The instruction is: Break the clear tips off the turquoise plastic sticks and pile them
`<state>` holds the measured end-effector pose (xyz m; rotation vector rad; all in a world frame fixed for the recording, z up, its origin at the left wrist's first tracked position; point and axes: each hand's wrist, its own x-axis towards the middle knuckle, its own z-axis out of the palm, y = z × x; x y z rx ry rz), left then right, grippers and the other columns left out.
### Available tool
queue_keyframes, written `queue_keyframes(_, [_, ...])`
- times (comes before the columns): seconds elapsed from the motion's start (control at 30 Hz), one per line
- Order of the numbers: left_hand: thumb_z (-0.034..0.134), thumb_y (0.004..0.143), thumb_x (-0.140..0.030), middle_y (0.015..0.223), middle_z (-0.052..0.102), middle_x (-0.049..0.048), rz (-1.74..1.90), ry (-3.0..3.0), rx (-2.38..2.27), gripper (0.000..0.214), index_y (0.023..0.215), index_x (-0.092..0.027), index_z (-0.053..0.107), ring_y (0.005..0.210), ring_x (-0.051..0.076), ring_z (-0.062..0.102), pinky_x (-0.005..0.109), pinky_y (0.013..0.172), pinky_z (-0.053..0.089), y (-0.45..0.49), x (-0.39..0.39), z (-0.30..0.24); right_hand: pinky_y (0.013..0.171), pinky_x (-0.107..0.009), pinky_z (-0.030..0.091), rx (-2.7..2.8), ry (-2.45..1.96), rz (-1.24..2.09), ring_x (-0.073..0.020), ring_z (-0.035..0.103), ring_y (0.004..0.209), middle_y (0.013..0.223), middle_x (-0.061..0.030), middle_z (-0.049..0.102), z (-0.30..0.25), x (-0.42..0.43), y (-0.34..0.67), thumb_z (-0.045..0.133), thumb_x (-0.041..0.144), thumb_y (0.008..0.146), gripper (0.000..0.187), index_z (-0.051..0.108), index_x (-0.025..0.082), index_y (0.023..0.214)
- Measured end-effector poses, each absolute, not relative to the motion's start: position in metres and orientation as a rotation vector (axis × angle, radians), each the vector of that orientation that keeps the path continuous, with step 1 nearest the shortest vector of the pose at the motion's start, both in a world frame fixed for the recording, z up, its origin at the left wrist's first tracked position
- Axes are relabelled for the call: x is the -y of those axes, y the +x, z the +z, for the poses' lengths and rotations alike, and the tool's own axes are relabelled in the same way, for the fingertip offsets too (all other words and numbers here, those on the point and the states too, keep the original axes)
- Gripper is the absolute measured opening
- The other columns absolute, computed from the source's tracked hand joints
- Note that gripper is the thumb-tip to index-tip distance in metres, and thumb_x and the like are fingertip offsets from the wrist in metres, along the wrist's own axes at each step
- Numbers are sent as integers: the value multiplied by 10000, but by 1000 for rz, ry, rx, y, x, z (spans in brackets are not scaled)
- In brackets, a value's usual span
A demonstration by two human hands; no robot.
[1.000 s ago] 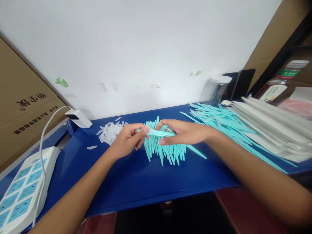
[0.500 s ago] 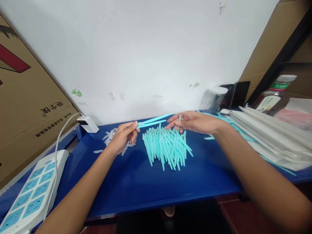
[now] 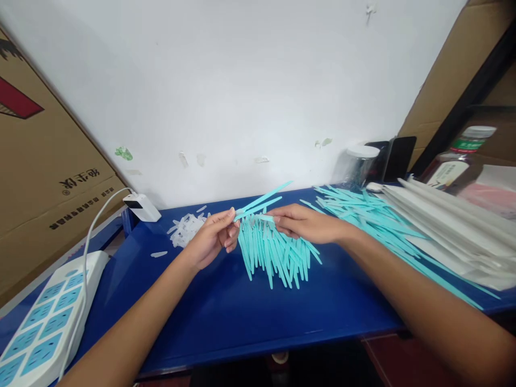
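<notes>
Sticks in both hands, over centre pile

Clock centred on turquoise pile [image 3: 269, 250]. White slips [image 3: 185, 231]: 9 o'clock. Left hand [image 3: 214, 235], 9–10: pinching two turquoise sticks [image 3: 264, 198] by their left ends, tips fanned to 2. Right hand [image 3: 300, 221], 1: fingertips pinching another stick [image 3: 264, 217]. I'd pinch lightly near ends, clear of pile. Loose sticks [image 3: 360, 212]: 2.

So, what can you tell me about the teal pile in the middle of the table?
The teal pile is many thin, tapering strips, plastic by the look of them. They overlap loosely, most pointing toward the table's near edge, some slanting across. It lies flat on the blue table. The right hand hides part of it; whether they touch, I can't tell.
</notes>
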<state>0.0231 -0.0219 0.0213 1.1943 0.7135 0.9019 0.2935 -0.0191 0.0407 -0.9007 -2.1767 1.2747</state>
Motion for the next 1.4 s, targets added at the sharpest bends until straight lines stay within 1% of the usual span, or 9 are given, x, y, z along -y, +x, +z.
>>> queue_keyframes(0.17, [661, 977, -510, 691, 470, -31, 834, 1169, -745, 385, 836, -161, 584, 494, 71, 404, 215, 453, 408, 29, 27, 20, 532, -275, 425, 2138, -962, 1305, -101, 495, 529, 876, -47, 717, 40, 24, 289, 579, 518, 1016, 431, 662, 148, 1221])
queue_keyframes(0.33, [627, 1001, -503, 679, 428, -49, 819, 1143, -706, 362, 866, -171, 576, 482, 66, 384, 211, 453, 405, 30, 29, 20, 639, -287, 403, 2178, -988, 1006, -150, 559, 699, 797, -40, 677, 41, 24, 287, 575, 556, 1011, 431, 723, 157, 949])
queue_keyframes(0.47, [610, 1011, -507, 678, 428, -50, 788, 1166, -701, 366, 873, -169, 583, 483, 66, 384, 213, 457, 410, 30, 30, 20, 605, -292, 333, 2335, -966, 919, -122, 420, 610, 709, 0, 577, 43, 27, 286, 504, 532, 1052, 467, 763, 166, 921])
queue_keyframes(0.6, [637, 991, -519, 634, 432, -53, 745, 1236, -706, 385, 845, -165, 594, 477, 71, 394, 214, 459, 421, 31, 31, 18, 604, -284, 399, 2245, -927, 1029, -127, 497, 658, 847, -23, 682, 40, 32, 284, 603, 494, 1009, 356, 772, 191, 1090])
queue_keyframes(0.83, [637, 980, -550, 561, 474, -41, 712, 1428, -743, 433, 782, -165, 615, 456, 87, 437, 226, 474, 435, 29, 29, 14, 626, -299, 549, 2014, -871, 1494, -173, 712, 725, 957, -69, 756, 46, 30, 286, 725, 526, 934, 371, 657, 192, 1079])
queue_keyframes(0.93, [643, 972, -556, 551, 476, -35, 731, 1473, -780, 451, 750, -166, 603, 470, 94, 452, 227, 489, 437, 25, 25, 16, 662, -304, 556, 2035, -894, 1578, -171, 715, 751, 1026, -96, 770, 54, 27, 293, 617, 621, 981, 450, 702, 180, 981])
queue_keyframes(1.1, [641, 978, -528, 570, 471, -32, 667, 1515, -740, 465, 694, -170, 549, 482, 95, 457, 240, 511, 453, 18, 22, 20, 583, -284, 525, 1935, -853, 1900, -163, 687, 709, 1036, -140, 784, 52, 21, 300, 301, 834, 973, 825, 774, 160, 920])
queue_keyframes(1.27, [625, 987, -520, 564, 470, -33, 656, 1713, -760, 434, 732, -168, 620, 504, 113, 483, 251, 532, 481, 16, 24, 22, 637, -262, 520, 2178, -731, 1824, -137, 687, 689, 948, -105, 794, 44, 24, 293, 553, 711, 974, 615, 805, 151, 1017])
queue_keyframes(1.4, [584, 1002, -546, 554, 482, -29, 627, 1844, -787, 460, 735, -175, 633, 497, 115, 480, 248, 526, 457, 17, 27, 27, 701, -274, 540, 2230, -712, 1804, -155, 707, 746, 884, -86, 787, 41, 30, 284, 621, 693, 943, 572, 803, 152, 980])
